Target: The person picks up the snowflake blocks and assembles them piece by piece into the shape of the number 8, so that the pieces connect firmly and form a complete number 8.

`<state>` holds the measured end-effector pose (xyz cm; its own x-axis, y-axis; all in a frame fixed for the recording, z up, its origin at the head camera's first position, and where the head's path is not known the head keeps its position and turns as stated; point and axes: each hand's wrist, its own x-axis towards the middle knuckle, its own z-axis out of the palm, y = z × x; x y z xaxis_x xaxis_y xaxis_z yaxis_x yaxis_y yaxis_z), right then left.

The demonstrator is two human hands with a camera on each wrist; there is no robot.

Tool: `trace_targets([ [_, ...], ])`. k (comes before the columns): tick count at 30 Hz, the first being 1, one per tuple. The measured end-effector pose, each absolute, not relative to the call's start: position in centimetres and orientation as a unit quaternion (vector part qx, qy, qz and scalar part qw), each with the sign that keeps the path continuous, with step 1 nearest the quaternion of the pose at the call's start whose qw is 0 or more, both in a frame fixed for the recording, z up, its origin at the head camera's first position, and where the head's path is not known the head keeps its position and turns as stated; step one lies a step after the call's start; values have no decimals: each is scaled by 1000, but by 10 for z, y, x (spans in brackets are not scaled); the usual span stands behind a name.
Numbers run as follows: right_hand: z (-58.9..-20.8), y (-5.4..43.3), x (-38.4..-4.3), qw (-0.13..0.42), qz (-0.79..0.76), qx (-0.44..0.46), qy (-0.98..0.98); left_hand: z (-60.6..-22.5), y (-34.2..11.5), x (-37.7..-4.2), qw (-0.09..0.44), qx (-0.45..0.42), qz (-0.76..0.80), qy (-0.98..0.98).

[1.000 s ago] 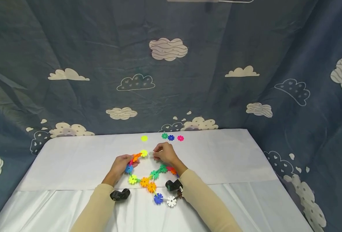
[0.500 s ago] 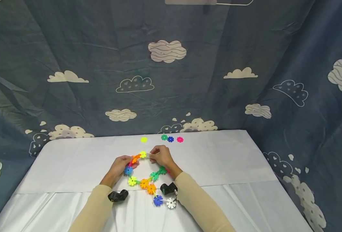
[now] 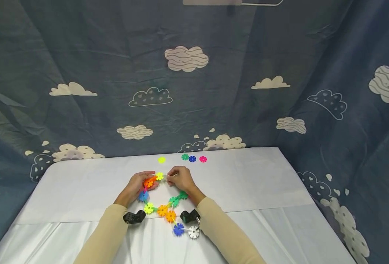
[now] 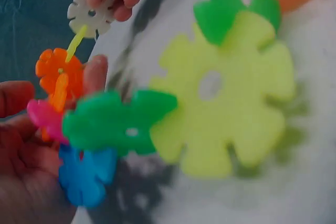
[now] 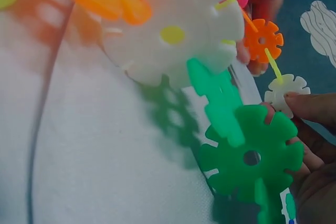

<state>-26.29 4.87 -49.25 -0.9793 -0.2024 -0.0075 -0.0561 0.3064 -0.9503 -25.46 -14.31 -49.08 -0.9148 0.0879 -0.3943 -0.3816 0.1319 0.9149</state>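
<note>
A chain of colourful flower-shaped interlocking discs curves between my hands. My left hand [image 3: 136,187] holds its upper left end around an orange disc [image 4: 59,72], next to a pink disc [image 4: 47,119] and a blue disc [image 4: 86,176]. Between finger and thumb my right hand [image 3: 182,179] pinches a white disc [image 5: 286,94]. A yellow disc [image 3: 159,176], edge-on in both wrist views, links the orange disc with the white one; how deep its slots sit is unclear. Green discs [image 5: 252,156] hang close to the right wrist camera. Part of the chain is hidden behind the right forearm.
Loose discs lie at the table's back: yellow [image 3: 161,160], green [image 3: 185,157], dark blue [image 3: 192,158] and pink [image 3: 203,159]. The chain's lower tail, with a blue disc [image 3: 178,229] and a white disc [image 3: 193,232], rests on the white cloth [image 3: 247,183]. A dark cloud-print curtain [image 3: 214,95] hangs behind.
My right hand has moved a little left with the white disc, closer to the yellow one. My left hand has shifted slightly left with the chain, and its orange discs have turned.
</note>
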Motion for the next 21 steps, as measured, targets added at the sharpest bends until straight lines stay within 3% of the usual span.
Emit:
trace_targets([
  [21,-492,45,-257,-19,-545,-151,825,-487,-127,-259,150,-140,613,763],
])
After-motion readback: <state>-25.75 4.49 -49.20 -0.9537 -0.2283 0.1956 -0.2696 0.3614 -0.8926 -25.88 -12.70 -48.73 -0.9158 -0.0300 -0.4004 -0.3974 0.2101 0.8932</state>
